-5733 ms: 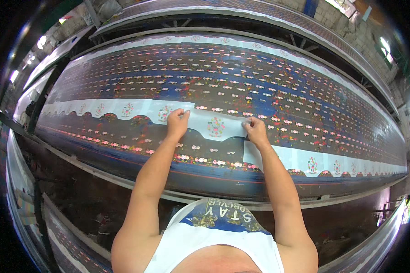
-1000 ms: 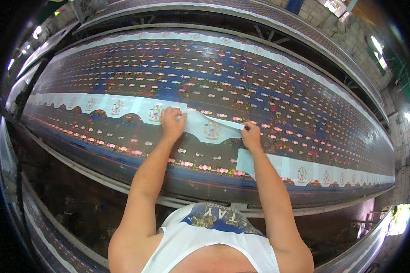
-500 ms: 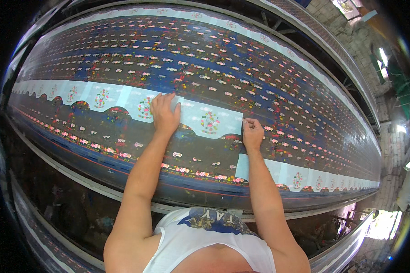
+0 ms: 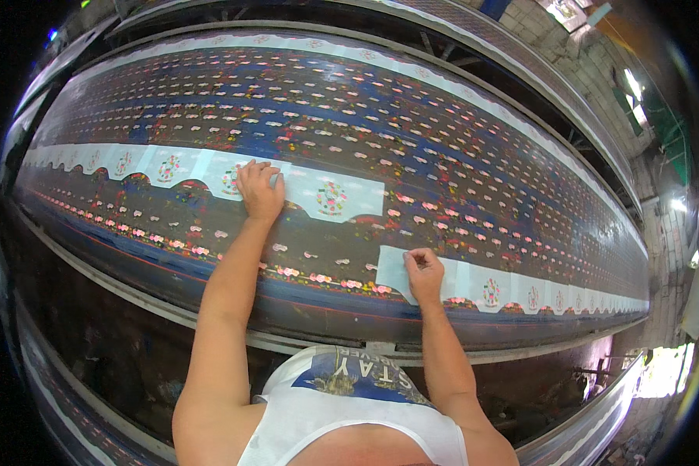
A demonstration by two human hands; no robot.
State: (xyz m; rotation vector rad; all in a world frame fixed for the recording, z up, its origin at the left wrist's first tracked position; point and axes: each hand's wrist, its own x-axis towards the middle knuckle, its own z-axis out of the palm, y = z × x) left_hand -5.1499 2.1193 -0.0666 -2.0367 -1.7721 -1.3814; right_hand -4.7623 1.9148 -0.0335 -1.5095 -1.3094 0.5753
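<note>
A row of pale blue fabric pieces (image 4: 332,198) with scalloped lower edges and a printed floral motif runs left across the long dark table. My left hand (image 4: 261,190) lies on this row near its right end, fingers spread and pressing flat, holding nothing. Lower and to the right, a second row of pale blue pieces begins with a plain-looking piece (image 4: 394,269). My right hand (image 4: 425,276) is over that piece, thumb and forefinger pinched together. Whether anything is between those fingertips is too small to make out.
The dark table (image 4: 326,256) is covered in rows of small pink, red and yellow printed marks. Another pale strip (image 4: 396,62) lines its far edge. A metal rail (image 4: 303,342) borders the near side. Behind stands a block wall (image 4: 598,101).
My right hand has left the upper row's right edge and come down toward the lower row's end piece. My left hand stays on the upper row; the whole view has shifted slightly.
</note>
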